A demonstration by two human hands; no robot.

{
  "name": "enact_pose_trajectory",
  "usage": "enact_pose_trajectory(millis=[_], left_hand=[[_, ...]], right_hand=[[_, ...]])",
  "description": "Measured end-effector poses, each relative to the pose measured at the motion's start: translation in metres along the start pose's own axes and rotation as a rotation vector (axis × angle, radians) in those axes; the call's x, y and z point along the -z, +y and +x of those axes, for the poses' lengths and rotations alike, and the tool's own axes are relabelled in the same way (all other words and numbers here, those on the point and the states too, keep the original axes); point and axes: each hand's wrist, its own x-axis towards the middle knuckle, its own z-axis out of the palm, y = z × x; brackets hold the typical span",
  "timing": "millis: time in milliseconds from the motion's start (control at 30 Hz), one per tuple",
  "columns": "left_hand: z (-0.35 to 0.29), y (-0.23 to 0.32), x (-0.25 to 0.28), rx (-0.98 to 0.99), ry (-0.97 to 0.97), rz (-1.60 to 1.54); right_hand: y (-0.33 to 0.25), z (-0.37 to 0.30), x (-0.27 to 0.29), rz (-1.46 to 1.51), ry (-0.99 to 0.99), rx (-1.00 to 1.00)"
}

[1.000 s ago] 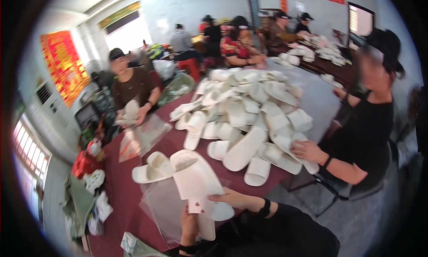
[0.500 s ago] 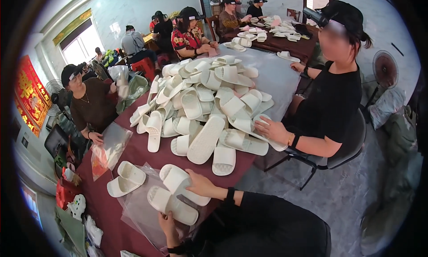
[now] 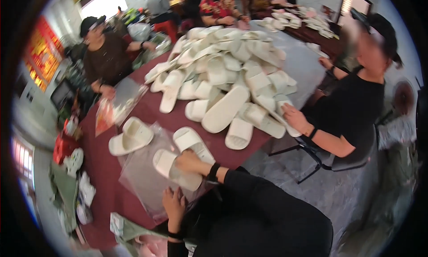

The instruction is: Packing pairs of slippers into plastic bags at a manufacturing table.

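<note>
Two white slippers lie side by side in front of me. My right hand point(image 3: 191, 161) reaches over from the right, closed on the nearer slipper point(image 3: 166, 162) by its strap, fingertips partly hidden. Just beyond it, the other slipper point(image 3: 189, 139) rests at a slant. My left hand point(image 3: 174, 203) is near the nearer slipper's side, apart from it, over clear plastic bags point(image 3: 138, 179); its fingers are loosely bent and apart, with nothing visible in them. Another pair of white slippers point(image 3: 133, 136) sits farther left, partly over the plastic.
A large heap of white slippers point(image 3: 223, 69) covers the middle of the dark red table point(image 3: 96, 190). A person in black point(image 3: 347, 105) sits at the right, a hand on the heap's edge. Across the left corner, another person point(image 3: 107, 61) touches a clear bag point(image 3: 120, 107).
My right hand has shifted from the farther slipper to the nearer one. My left hand has let go of the nearer slipper. The head view has swung, moving the scene across the picture.
</note>
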Motion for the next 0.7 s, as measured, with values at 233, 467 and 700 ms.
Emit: enact_pose_trajectory(millis=[233,467,700], left_hand=[[-0.002,0.011,-0.003,-0.008,-0.024,0.117],[-0.003,0.012,-0.013,-0.027,0.002,0.093],[0.008,0.023,-0.004,-0.041,-0.038,0.135]], right_hand=[[0.008,-0.002,0.005,0.211,0.189,-0.007],[0.024,-0.02,0.039,0.555,0.375,-0.114],[0.038,-0.071,0.116,1.132,0.435,-0.028]])
